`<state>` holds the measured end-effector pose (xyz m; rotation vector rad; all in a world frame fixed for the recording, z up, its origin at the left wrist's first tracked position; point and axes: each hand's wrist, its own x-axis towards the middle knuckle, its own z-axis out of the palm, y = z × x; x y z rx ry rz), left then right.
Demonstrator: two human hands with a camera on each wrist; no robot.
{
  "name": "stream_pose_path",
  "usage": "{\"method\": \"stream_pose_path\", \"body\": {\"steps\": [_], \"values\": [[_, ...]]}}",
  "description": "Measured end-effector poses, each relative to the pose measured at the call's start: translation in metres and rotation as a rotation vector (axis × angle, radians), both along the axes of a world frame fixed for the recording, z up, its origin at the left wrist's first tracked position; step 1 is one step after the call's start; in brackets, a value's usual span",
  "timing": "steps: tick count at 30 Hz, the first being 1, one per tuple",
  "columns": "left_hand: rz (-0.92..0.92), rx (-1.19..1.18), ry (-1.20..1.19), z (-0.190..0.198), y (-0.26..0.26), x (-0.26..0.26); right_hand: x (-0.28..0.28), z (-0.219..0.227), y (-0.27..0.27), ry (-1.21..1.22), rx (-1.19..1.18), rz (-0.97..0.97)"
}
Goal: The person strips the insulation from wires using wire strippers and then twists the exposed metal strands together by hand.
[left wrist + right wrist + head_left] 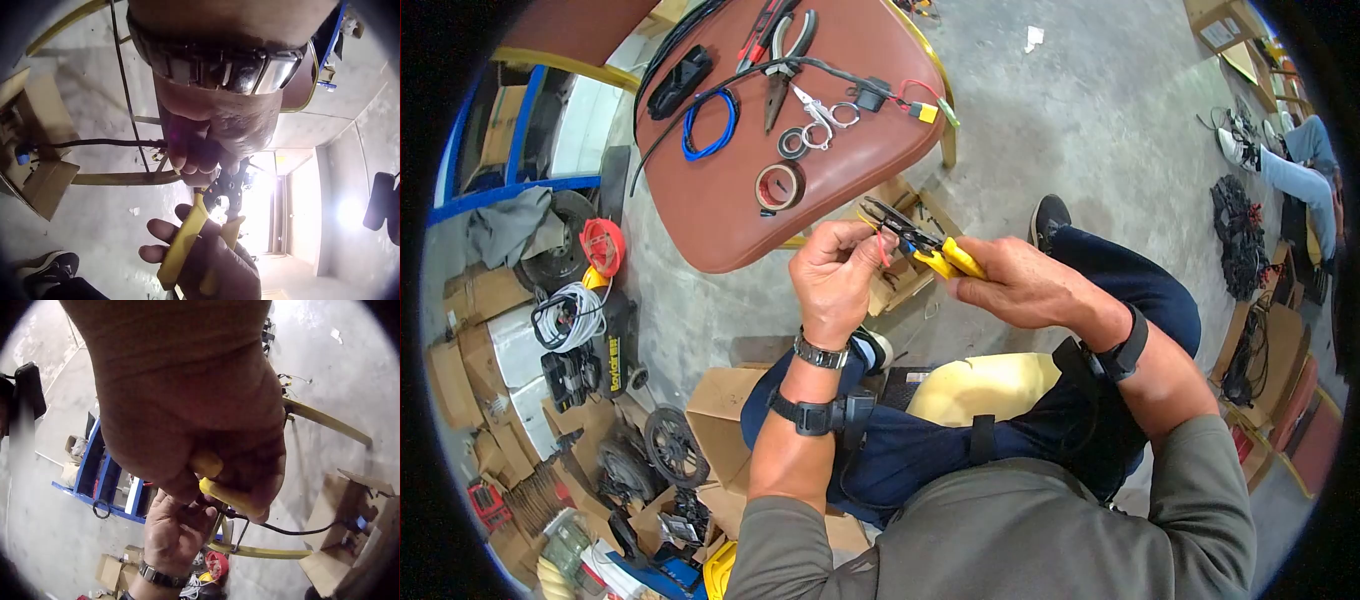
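Observation:
My left hand (835, 275) pinches the end of a thin wire, with a red strand (886, 250) and a yellow strand (867, 220) showing at its fingertips. In my right hand (1020, 283) are yellow-handled wire strippers (962, 257), gripped by the handles. Their dark jaws reach to the left hand's fingertips, overlapping the wire in the head view. The left wrist view shows the stripper handles spread apart a little, and a black cable (100, 143) running from the left hand toward a cardboard box. The left fingers hide most of the wire end.
A brown chair seat (700, 225) carries a tape roll (780, 187), pliers (777, 95), scissors (815, 115), a blue wire coil (710, 125) and a cable with a yellow connector (923, 114). Below the hands stands an open cardboard box (935, 215). Wheels and boxes crowd the left floor.

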<state>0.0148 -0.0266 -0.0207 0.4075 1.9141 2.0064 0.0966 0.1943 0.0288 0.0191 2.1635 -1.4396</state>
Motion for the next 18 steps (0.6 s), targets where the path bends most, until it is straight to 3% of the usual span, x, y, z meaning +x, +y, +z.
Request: {"method": "stream_pose_path", "body": {"steps": [18], "values": [[-0.02, -0.002, -0.038, -0.0003, 0.0006, 0.0015, 0.0008, -0.0015, -0.0003, 0.071, 0.062, 0.025]]}}
